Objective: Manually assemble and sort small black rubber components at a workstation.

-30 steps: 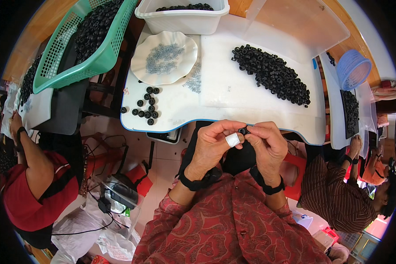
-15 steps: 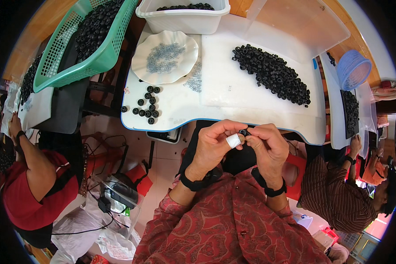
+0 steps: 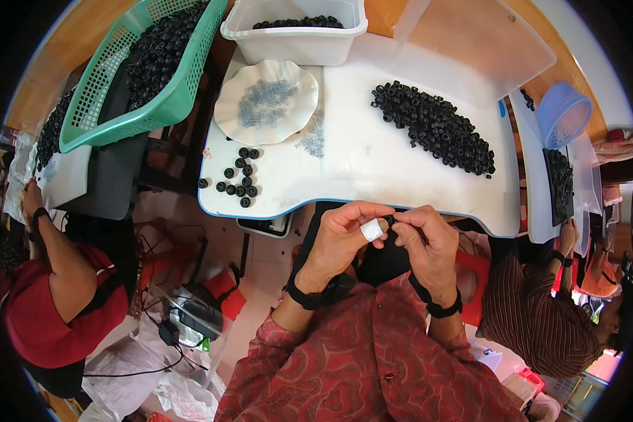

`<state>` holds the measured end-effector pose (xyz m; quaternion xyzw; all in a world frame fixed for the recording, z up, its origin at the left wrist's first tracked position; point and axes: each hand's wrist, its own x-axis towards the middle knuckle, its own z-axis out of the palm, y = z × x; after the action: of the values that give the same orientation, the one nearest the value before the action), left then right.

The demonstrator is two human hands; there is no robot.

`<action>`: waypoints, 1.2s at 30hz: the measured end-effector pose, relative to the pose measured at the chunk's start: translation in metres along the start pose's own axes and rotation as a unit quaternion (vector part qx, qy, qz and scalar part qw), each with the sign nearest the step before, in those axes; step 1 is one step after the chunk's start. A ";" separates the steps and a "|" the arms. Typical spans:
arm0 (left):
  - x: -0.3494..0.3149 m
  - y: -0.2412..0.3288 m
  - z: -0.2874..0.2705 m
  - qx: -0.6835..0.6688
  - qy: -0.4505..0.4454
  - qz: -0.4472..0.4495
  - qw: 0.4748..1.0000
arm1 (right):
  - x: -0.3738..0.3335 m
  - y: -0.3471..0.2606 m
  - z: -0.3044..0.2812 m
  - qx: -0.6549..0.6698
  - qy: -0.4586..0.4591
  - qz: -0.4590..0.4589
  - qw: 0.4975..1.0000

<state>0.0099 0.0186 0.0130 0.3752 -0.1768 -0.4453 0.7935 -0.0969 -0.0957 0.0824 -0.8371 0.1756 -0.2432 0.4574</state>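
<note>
Just in front of the table's near edge, a small round black part [image 3: 391, 220] is pinched between my fingertips. My left hand [image 3: 341, 235] grips it from one side, with a white wrap around one finger. My right hand [image 3: 429, 243] holds the other side with thumb and forefinger. The fingers cover most of the part. Beyond my hands lies a long pile of black ring-shaped pieces [image 3: 432, 126] on the white table [image 3: 352, 172]. To the left, several round black parts [image 3: 240, 176] sit loosely grouped near the edge.
A wavy-rimmed white plate [image 3: 228, 116] holds small clear pieces, with more clear pieces [image 3: 311, 137] beside it. Behind stand a white tub [image 3: 295, 46] and, left, a green basket [image 3: 130, 126] of black parts. People work at left [image 3: 56, 281] and right [image 3: 534, 309].
The view has shifted slightly, so the table and its things sit lower in it. Both hands still hold the black part, which has turned a little and is more covered by the fingers.
</note>
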 end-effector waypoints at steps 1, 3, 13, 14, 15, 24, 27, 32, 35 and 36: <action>-0.001 0.001 0.000 0.026 -0.001 -0.006 1.000 | -0.001 -0.001 0.000 -0.005 -0.005 0.015 1.000; -0.002 0.005 0.004 0.029 0.002 -0.008 1.000 | 0.000 0.000 0.000 -0.019 -0.005 -0.018 1.000; -0.001 0.011 0.021 0.058 0.005 0.037 0.998 | -0.008 0.000 -0.004 0.046 0.010 0.024 0.999; 0.000 0.010 0.023 0.061 0.004 0.072 0.996 | -0.009 -0.001 -0.003 0.097 0.017 0.038 0.994; 0.001 0.009 0.024 0.063 0.004 0.108 0.992 | -0.010 -0.001 -0.003 0.147 0.024 0.051 0.988; -0.002 0.004 0.021 0.008 0.016 0.046 0.999 | -0.009 -0.004 -0.006 0.093 0.021 0.070 0.993; -0.003 0.004 0.020 -0.009 0.012 0.041 0.999 | -0.006 0.003 -0.009 -0.013 0.000 0.013 1.000; -0.003 0.007 0.024 0.002 0.005 0.032 0.999 | 0.000 0.002 -0.009 -0.090 -0.023 -0.056 0.994; -0.005 0.010 0.024 0.034 0.002 0.022 0.999 | 0.002 0.006 -0.009 -0.141 -0.023 -0.089 0.986; -0.005 0.010 0.024 0.056 -0.004 0.020 0.998 | 0.002 0.008 -0.009 -0.158 -0.021 -0.108 0.981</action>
<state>-0.0017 0.0156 0.0370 0.4136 -0.2116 -0.4204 0.7794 -0.1012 -0.1068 0.0800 -0.9179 0.1104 -0.2430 0.2936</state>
